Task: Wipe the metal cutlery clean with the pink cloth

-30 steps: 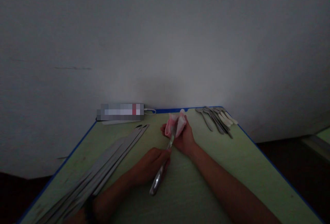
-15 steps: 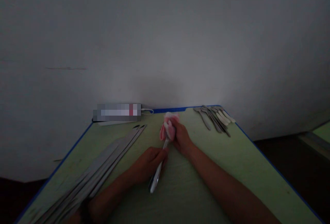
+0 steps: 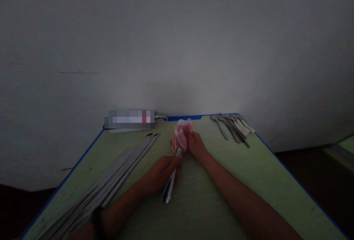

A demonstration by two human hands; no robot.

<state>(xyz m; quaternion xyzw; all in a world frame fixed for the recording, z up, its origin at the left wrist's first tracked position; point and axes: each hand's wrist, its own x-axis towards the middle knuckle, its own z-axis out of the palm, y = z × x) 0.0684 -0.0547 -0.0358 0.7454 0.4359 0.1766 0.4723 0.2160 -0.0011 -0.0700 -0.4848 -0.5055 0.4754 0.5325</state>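
My left hand point(image 3: 163, 173) is closed round the shiny handle of a metal piece of cutlery point(image 3: 168, 190). The handle's wide end points toward me, below the hand. A pink and white cloth point(image 3: 181, 136) wraps the far end, so I cannot tell whether that end is a spoon or a fork. Fingers of my right hand point(image 3: 195, 146) press the cloth around it, just beyond the left hand. Both hands are over the middle of the green table point(image 3: 199, 203).
Several long metal utensils point(image 3: 118, 170) lie in a row on the left. At the back right is a pile of cutlery point(image 3: 232, 127), some with white handles. A blurred-out box-like object point(image 3: 129, 119) with a white cord stands at the back left, near the wall point(image 3: 177, 48).
The view has shifted slightly, moving the table items a little right. The cutlery handle has turned a little in my left hand, while the cloth stays round its far end.
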